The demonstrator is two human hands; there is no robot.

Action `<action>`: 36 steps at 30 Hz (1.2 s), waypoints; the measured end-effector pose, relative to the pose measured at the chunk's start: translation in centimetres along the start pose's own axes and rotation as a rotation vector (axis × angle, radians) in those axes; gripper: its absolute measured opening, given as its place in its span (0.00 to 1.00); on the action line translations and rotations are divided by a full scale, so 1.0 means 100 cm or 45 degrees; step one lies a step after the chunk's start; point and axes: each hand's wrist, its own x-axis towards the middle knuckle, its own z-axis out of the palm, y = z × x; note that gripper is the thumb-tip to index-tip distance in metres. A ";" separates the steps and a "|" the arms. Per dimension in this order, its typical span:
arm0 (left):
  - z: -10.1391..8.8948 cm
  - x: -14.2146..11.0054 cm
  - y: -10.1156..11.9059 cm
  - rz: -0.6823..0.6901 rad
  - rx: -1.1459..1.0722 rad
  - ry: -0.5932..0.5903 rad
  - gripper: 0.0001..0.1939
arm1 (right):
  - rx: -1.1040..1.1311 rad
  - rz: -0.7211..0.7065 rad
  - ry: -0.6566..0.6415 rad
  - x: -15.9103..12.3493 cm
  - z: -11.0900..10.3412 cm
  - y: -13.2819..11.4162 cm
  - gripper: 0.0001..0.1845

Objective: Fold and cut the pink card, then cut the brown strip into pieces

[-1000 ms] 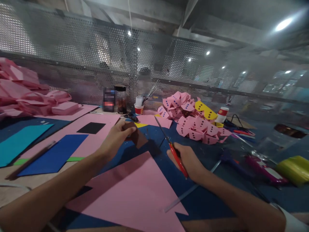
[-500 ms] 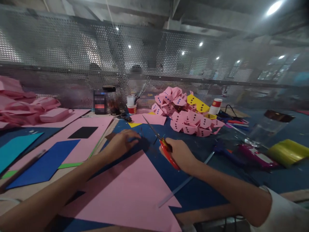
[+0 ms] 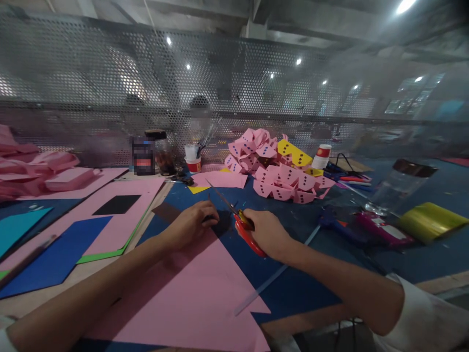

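My right hand (image 3: 266, 232) grips red-handled scissors (image 3: 245, 231), blades pointing up and left. My left hand (image 3: 190, 226) rests curled on the blue mat (image 3: 293, 288), fingertips pinching at a dark scrap of paper (image 3: 222, 223) just left of the scissors. A brown piece of paper (image 3: 166, 211) lies flat beside the left hand. A large pink sheet (image 3: 190, 293) lies under both forearms.
A heap of pink and yellow dotted paper pieces (image 3: 278, 171) sits behind the hands. Paper cups (image 3: 192, 159), jars and a perforated metal screen (image 3: 110, 98) stand at the back. Coloured sheets (image 3: 54, 249) lie left; a clear jar (image 3: 399, 188), a yellow roll (image 3: 427, 222) and pens lie right.
The left hand lowered from holding the brown piece up to resting on the mat, leaving that piece flat beside it. The right hand with the scissors drew closer to the left.
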 end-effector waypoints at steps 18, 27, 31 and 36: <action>0.005 -0.010 0.006 -0.093 0.225 0.167 0.04 | 0.214 0.025 0.094 0.004 0.002 0.006 0.13; -0.006 -0.006 0.035 -0.296 -0.525 0.096 0.09 | 0.759 0.032 0.172 0.008 0.004 0.003 0.19; -0.003 -0.010 0.046 -0.354 -0.751 0.058 0.10 | 0.900 0.007 0.146 0.009 0.006 0.003 0.19; -0.003 -0.013 0.054 -0.401 -0.868 0.039 0.11 | 0.881 -0.029 0.166 0.008 0.005 0.002 0.17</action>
